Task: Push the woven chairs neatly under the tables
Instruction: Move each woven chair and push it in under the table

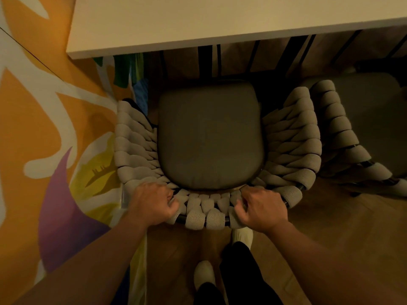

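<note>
A woven chair [293, 137] with thick beige rope wraps and a grey seat cushion [210, 135] stands directly below me, facing the pale table [220, 20]. The cushion's front edge sits just short of the table's near edge. My left hand [154, 203] grips the left part of the chair's curved backrest rim, fingers curled over the rope. My right hand [261, 208] grips the right part of the same rim. A second woven chair [343, 133] stands to the right, partly under the table.
A wall with an orange, white and purple mural [44, 128] runs close along the chair's left side. Dark table legs [207, 62] stand under the tabletop ahead. My feet in light socks [204, 274] stand on the wooden floor behind the chair.
</note>
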Motion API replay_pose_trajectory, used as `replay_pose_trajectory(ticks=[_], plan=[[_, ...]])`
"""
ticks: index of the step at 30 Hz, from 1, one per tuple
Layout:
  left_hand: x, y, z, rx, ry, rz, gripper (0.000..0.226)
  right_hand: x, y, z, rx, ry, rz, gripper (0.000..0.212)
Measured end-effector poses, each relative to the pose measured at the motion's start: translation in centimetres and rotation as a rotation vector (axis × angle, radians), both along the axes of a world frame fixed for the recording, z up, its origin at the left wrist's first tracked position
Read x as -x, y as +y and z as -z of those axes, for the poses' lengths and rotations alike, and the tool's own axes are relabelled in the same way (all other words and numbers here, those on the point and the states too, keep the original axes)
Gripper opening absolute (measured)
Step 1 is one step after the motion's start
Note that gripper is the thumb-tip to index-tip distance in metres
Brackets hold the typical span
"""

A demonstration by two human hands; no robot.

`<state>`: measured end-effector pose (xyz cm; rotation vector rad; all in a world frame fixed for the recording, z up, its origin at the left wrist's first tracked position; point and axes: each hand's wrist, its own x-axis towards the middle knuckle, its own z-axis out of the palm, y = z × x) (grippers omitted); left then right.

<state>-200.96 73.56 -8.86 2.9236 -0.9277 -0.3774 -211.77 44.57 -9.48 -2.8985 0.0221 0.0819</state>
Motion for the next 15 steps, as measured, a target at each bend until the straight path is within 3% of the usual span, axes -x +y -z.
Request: replay_pose_trajectory(ticks=[15], plan=[[1.4, 0.1, 0.1, 0.003, 0.038, -0.056, 0.04, 0.4, -0.7, 0.3, 0.008, 0.032, -0.054, 0.036]])
